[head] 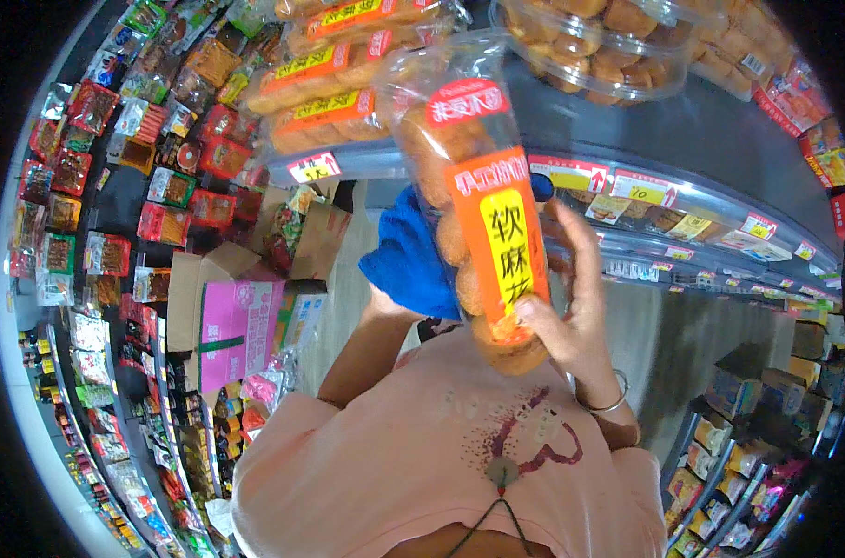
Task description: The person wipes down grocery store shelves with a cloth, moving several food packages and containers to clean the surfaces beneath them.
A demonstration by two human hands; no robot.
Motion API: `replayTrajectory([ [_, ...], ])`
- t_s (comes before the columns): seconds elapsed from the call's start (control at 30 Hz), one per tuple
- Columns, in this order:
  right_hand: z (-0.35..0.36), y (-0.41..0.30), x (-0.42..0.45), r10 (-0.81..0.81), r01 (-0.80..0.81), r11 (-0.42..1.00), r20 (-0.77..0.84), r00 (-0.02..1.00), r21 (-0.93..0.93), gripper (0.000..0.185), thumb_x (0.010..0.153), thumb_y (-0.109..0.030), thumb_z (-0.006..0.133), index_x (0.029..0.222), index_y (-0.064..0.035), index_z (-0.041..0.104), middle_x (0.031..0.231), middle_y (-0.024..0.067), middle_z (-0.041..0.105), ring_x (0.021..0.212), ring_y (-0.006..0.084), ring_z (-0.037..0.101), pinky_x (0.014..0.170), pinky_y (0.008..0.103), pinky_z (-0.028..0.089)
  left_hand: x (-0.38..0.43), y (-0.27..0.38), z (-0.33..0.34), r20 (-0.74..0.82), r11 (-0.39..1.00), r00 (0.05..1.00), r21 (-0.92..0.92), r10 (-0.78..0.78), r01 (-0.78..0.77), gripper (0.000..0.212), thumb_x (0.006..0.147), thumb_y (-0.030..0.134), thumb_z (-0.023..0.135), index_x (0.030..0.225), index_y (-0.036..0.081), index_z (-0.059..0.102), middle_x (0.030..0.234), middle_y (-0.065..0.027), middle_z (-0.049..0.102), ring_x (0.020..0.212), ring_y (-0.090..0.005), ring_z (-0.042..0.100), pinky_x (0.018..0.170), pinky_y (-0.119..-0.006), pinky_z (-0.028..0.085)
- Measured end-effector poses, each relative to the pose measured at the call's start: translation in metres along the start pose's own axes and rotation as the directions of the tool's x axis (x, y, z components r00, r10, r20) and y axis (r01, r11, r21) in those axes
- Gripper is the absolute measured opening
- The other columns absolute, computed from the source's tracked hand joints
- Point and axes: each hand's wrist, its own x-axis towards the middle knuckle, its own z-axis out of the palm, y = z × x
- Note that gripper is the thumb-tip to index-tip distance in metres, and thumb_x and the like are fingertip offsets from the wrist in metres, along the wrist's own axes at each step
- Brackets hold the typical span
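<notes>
My right hand (569,300) grips a long clear plastic bag of browned dough twists (457,265), thumb across its orange and yellow label. The bag is tilted, its slack upper end in front of the shelf edge. A bright blue cloth (405,265) is bunched in my left hand (387,301), behind the bag's left side. Most of that hand is hidden by the cloth, with only skin near the wrist showing. Similar bags of dough twists (325,115) lie stacked on the shelf just beyond.
Clear round tubs of buns (604,49) stand on the dark shelf (673,125), with price tags (642,192) along its edge. On the left, racks hold packaged snacks (164,223); an open carton (234,328) stands beside them. More stocked shelving (715,481) is at lower right.
</notes>
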Motion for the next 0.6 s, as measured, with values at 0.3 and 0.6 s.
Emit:
replayTrajectory([
  [0.3, 0.007, 0.026, -0.022, 0.159, -0.152, 0.984, -0.074, 0.985, 0.092, 0.067, 0.078, -0.025, 0.074, 0.130, 0.0003, 0.041, 0.114, 0.0118, 0.046, 0.108, 0.0218, 0.048, 0.092, 0.0357, 0.042, -0.009, 0.001, 0.020, -0.072, 0.781, 0.972, -0.611, -0.222, 0.133, 0.045, 0.097, 0.027, 0.048, 0.136, 0.008, 0.037, 0.133, -0.0102, 0.050, 0.121, -0.0237, 0.052, 0.101, -0.040, 0.044],
  [0.6, 0.003, 0.036, -0.028, 0.264, -0.253, 0.952, -0.046, 0.963, 0.174, 0.043, 0.082, -0.027, 0.071, 0.103, -0.0037, 0.042, 0.094, 0.0042, 0.048, 0.084, 0.0108, 0.049, 0.069, 0.0271, 0.044, -0.011, 0.006, 0.020, -0.086, 0.816, 0.994, -0.578, -0.062, 0.001, 0.076, 0.089, 0.055, 0.052, 0.144, 0.008, 0.028, 0.146, -0.0100, 0.038, 0.134, -0.0257, 0.038, 0.112, -0.043, 0.031],
])
